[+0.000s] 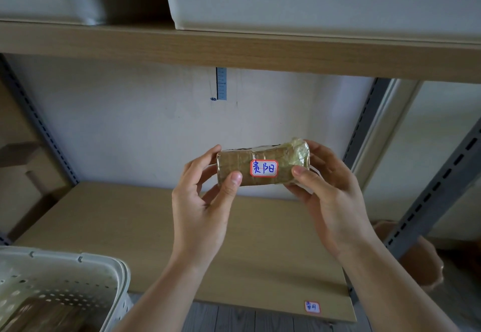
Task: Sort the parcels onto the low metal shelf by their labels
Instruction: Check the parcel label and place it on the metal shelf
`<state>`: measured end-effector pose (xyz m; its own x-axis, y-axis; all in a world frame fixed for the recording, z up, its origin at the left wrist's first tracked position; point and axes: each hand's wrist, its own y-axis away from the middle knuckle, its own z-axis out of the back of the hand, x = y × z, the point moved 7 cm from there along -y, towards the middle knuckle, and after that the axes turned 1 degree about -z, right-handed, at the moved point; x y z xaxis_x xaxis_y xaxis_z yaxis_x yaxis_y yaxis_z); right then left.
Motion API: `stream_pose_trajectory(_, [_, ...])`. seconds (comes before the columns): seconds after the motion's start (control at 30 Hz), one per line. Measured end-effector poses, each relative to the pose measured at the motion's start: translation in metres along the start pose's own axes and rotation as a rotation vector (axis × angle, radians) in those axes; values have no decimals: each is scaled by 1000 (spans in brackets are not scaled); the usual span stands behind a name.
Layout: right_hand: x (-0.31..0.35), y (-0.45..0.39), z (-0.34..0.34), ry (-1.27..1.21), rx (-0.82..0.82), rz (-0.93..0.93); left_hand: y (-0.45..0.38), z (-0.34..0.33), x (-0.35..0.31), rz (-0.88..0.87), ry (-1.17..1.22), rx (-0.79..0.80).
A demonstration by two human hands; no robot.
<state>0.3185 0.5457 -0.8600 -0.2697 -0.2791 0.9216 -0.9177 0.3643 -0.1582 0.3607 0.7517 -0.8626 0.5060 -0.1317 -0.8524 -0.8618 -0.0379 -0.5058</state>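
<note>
You've got both hands' fingers (235, 178) pinching the parcel (263, 166) ends above the shelf (130, 217), label (264, 168) facing you for reading

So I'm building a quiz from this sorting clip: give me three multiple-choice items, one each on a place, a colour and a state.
1. Where is the white perforated basket?
A lower left
B upper right
C centre

2. What colour borders the label on the taped parcel?
A green
B red
C black

3. How is the parcel held?
A lying on the lower shelf board
B left hand only
C both hands

Answers: 1 A, it fills the lower-left corner. 2 B, red edge around blue handwriting. 3 C, left hand and right hand each grip an end above the board.
</note>
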Motion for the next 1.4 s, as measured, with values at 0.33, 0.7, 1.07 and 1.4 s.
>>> stream_pose_trajectory(0.33, [-10, -5, 2, -159, 106, -113, 2, -7, 6, 21, -92, 98])
stream_pose_trajectory(0.7, [4, -4, 3, 204, 179, 63, 8, -11, 17, 300, 98, 66])
stream_pose_trajectory(1.07, [8, -6, 28, 210, -239, 98, 18, -32, 29, 488, 169, 416])
stream_pose_trajectory(1.4, [3, -4, 16, 260, -166, 86, 16, -28, 31, 461, 225, 376])
